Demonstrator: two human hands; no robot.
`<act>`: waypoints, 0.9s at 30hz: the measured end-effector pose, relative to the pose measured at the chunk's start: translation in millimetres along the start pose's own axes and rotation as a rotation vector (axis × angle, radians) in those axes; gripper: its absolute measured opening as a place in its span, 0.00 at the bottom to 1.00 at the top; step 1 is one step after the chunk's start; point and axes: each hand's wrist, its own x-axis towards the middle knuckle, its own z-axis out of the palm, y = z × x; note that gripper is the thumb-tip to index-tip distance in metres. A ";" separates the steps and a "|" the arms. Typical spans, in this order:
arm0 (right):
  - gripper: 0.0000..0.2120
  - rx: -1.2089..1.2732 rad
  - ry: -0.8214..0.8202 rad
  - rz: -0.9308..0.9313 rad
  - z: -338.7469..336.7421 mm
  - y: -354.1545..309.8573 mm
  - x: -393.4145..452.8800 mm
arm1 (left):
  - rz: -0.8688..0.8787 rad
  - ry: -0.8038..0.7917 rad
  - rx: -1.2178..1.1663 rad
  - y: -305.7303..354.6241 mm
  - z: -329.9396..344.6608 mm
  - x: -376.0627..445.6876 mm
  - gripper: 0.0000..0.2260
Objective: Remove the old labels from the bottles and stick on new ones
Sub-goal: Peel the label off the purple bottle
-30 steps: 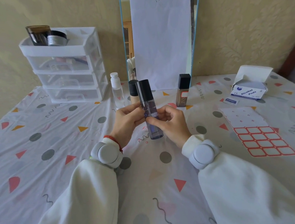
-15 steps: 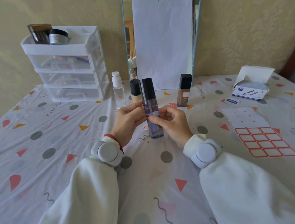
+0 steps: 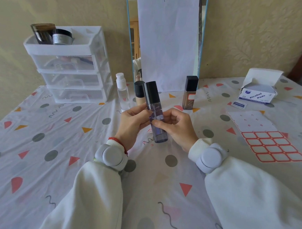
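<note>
I hold a slim purple bottle [image 3: 157, 124] with a tall black cap upright over the middle of the table. My left hand [image 3: 132, 125] grips its left side at mid-height. My right hand [image 3: 176, 126] pinches its front with thumb and forefinger, where a small label shows. Behind it stand a clear bottle [image 3: 123, 93] with a white cap, a beige bottle [image 3: 139, 93] with a black cap and a brown bottle [image 3: 190, 95] with a black cap. A sheet of red-edged labels [image 3: 268, 141] lies to the right, its upper rows bare.
A white three-drawer organiser [image 3: 74, 66] with two jars on top stands at the back left. A mirror with white paper [image 3: 169, 38] leans on the wall. An open box of alcohol pads [image 3: 259, 95] and a loose sachet [image 3: 238, 105] sit at the right. The patterned tablecloth [image 3: 59, 157] covers everything.
The bottle and both hands stay in nearly the same place. My right thumb and forefinger have shifted slightly on the bottle's front.
</note>
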 end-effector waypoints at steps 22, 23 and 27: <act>0.10 0.172 -0.055 0.135 -0.2 -6.8 -0.5 | 0.051 0.107 -0.095 -0.6 4.1 1.5 0.13; 0.10 0.154 -0.055 0.131 -0.4 -5.8 -0.6 | 0.049 0.118 -0.097 -0.4 4.7 1.7 0.12; 0.08 0.101 -0.075 0.096 -0.1 -3.5 -1.7 | 0.037 0.128 -0.113 0.5 3.2 3.5 0.07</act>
